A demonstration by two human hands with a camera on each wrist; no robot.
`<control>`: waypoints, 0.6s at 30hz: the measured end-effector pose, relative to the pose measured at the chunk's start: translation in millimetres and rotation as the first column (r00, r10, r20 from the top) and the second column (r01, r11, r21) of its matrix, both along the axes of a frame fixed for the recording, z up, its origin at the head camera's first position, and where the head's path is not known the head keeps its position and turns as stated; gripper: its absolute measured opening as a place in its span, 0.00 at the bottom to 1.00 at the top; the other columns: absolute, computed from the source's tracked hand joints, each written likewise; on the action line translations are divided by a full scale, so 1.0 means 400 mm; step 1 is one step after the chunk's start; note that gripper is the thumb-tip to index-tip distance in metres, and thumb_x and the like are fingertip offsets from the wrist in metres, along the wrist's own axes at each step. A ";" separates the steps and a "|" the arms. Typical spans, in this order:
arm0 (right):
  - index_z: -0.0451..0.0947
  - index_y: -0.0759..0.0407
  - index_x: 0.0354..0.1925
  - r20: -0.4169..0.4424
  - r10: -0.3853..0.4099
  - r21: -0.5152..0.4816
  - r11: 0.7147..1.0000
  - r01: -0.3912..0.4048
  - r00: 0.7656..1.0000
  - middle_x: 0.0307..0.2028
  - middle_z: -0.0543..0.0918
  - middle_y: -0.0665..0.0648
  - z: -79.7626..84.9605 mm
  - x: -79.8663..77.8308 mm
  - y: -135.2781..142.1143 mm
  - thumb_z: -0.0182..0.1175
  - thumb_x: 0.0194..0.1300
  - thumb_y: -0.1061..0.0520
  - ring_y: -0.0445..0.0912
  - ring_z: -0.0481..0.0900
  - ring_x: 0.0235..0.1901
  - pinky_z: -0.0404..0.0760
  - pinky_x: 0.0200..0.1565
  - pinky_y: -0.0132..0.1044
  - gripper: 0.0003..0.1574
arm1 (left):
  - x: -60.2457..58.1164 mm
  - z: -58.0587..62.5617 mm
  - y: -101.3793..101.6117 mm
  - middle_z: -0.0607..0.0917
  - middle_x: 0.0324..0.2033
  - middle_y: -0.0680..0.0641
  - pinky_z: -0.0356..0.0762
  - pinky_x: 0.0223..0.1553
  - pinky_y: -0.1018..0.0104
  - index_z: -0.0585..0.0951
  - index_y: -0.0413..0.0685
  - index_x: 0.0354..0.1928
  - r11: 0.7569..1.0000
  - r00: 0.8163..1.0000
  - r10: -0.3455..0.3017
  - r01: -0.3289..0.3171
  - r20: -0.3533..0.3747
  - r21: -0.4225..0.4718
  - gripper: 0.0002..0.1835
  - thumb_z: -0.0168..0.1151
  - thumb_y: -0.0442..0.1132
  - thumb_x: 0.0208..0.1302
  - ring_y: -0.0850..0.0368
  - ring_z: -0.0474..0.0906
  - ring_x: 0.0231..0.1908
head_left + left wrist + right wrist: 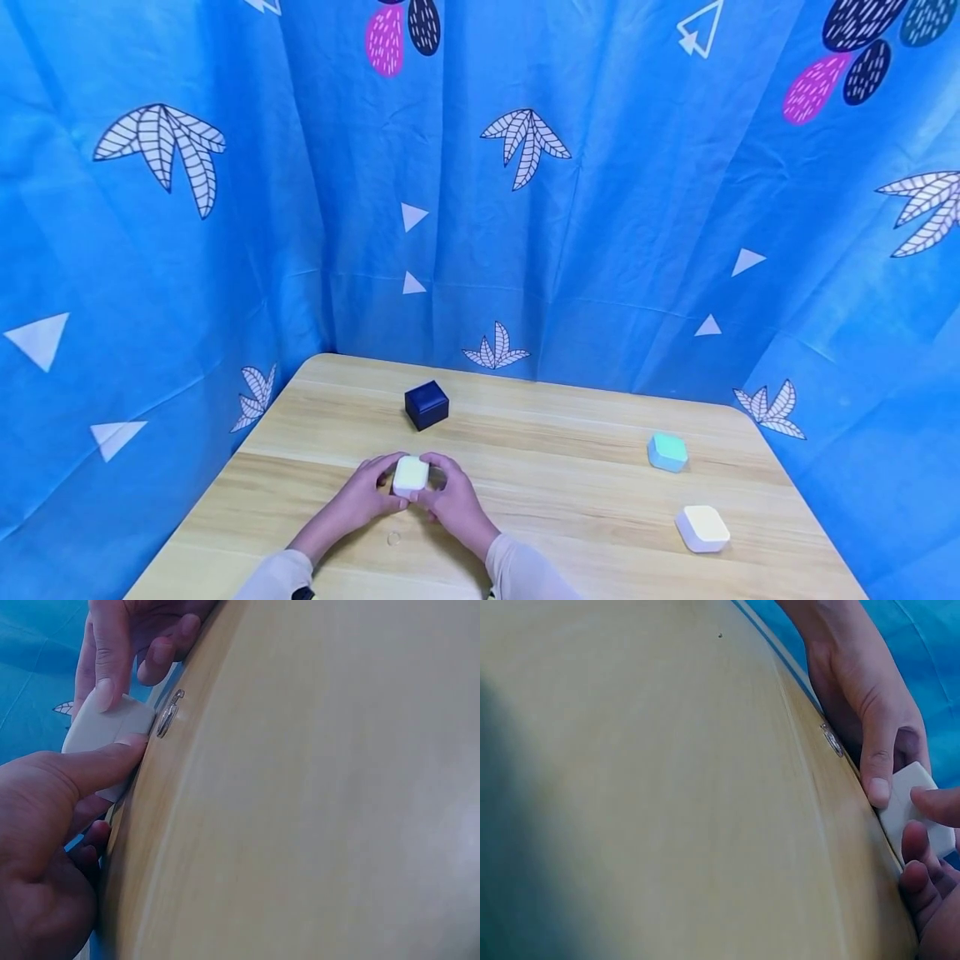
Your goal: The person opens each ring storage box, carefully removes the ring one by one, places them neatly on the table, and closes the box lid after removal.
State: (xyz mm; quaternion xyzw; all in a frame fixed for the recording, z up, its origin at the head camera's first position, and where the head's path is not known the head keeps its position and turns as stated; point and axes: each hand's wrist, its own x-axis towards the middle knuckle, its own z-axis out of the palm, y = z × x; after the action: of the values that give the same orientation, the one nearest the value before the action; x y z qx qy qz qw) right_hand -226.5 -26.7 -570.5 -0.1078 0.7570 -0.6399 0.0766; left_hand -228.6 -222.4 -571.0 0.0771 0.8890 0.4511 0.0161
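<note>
A small white ring box (pixel 411 476) with rounded corners is held between both hands near the table's front. My left hand (pixel 363 497) grips its left side, with the thumb along the near face in the left wrist view. From the right, my right hand (pixel 453 500) pinches the same box between thumb and fingers. A thin seam runs across the near side of the box (pixel 112 724), and its lid looks closed. Just in front of the hands lies a silver ring (pixel 169 716) on the wood.
A dark blue box (pixel 427 406) stands behind the hands. Toward the right of the wooden table (pixel 570 500) sit a mint-green box (pixel 667 452) and another white box (pixel 702 529). Blue patterned curtains (pixel 450 167) enclose the back and sides.
</note>
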 end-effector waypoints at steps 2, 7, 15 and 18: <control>0.75 0.50 0.63 0.005 0.002 -0.002 1.000 -0.002 1.000 0.62 0.75 0.60 0.001 0.000 0.000 0.71 0.56 0.66 0.42 0.75 0.19 0.77 0.21 0.30 0.38 | 0.001 0.002 -0.001 0.77 0.65 0.41 0.71 0.62 0.37 0.74 0.50 0.69 1.000 1.000 -0.007 0.007 0.005 0.002 0.42 0.80 0.40 0.48 0.41 0.72 0.61; 0.75 0.51 0.64 0.023 0.017 -0.021 1.000 -0.016 1.000 0.56 0.78 0.59 0.008 0.002 0.007 0.72 0.56 0.63 0.43 0.75 0.21 0.76 0.22 0.29 0.38 | 0.000 0.009 -0.006 0.74 0.68 0.40 0.63 0.65 0.30 0.71 0.53 0.71 0.999 0.998 -0.034 0.033 0.047 0.029 0.46 0.80 0.46 0.48 0.35 0.66 0.66; 0.73 0.52 0.66 0.042 0.061 -0.045 0.997 -0.059 0.997 0.43 0.81 0.58 0.010 0.005 0.015 0.72 0.58 0.57 0.43 0.75 0.20 0.73 0.20 0.29 0.38 | 0.006 0.017 -0.013 0.67 0.71 0.35 0.56 0.68 0.27 0.66 0.51 0.75 0.994 0.994 -0.080 0.073 0.079 0.087 0.50 0.78 0.50 0.51 0.30 0.60 0.70; 0.71 0.53 0.68 0.038 0.075 -0.043 0.996 -0.074 0.996 0.46 0.80 0.57 0.010 0.005 0.020 0.71 0.60 0.53 0.43 0.76 0.21 0.74 0.20 0.29 0.39 | 0.011 0.025 -0.012 0.67 0.71 0.35 0.57 0.67 0.28 0.65 0.51 0.75 0.994 0.993 -0.082 0.075 0.079 0.081 0.49 0.77 0.52 0.53 0.31 0.60 0.70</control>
State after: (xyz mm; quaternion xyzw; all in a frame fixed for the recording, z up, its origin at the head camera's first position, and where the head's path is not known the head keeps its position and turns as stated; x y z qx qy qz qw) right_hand -224.6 -18.7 -566.3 -0.1249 0.7372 -0.6543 0.1130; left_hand -224.3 -227.1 -561.0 0.0938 0.8655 0.4874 0.0676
